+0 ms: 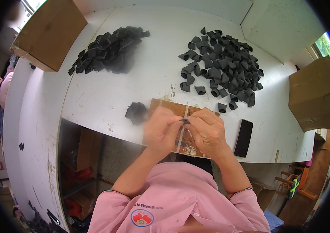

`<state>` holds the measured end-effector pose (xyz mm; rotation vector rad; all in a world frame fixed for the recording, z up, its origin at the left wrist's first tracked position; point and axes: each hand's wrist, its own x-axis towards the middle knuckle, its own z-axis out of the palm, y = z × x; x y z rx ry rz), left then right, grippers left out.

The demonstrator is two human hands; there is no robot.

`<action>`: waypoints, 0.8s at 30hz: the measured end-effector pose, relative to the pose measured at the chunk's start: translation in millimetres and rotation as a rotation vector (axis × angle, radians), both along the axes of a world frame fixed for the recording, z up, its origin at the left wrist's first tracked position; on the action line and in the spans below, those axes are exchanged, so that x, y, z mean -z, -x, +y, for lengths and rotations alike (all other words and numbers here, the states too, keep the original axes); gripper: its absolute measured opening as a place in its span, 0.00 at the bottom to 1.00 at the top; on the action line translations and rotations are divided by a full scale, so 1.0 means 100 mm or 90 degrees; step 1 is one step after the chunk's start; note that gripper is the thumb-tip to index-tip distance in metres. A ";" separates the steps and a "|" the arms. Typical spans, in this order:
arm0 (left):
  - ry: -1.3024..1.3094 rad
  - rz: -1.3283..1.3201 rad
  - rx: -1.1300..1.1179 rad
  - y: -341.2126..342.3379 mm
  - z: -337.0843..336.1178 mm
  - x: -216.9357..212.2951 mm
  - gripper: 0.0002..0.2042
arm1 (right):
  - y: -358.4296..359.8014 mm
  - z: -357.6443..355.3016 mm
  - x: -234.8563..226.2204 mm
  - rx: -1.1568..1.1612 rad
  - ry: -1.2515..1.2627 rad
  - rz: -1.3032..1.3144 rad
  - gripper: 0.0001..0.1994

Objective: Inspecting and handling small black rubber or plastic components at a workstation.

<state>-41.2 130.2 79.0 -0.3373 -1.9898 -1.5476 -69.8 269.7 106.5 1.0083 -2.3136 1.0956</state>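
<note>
Over the brown board (172,105) at the table's near edge, both my hands pinch one small black sheet piece (185,121) between thumbs and fingertips. My left hand (160,130) is closed on its left side, and my right hand (209,131) is closed on its right side. The fingers cover most of the piece, so its shape is hard to make out. Beside my left hand lies a small stack of flat black pieces (136,113). Beyond my right hand spreads a heap of black pieces curled into open cone-like tubes (231,66).
A larger pile of flat black pieces (108,50) lies far left on the white table (153,58). A black smartphone-like slab (243,138) rests right of my right hand. Cardboard boxes stand at the left (50,33) and right (314,95). Another person (6,89) is at far left.
</note>
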 end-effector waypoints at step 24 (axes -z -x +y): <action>0.311 -0.222 -0.451 0.18 -0.97 0.97 0.04 | -0.48 0.22 0.41 0.030 0.142 -0.685 0.12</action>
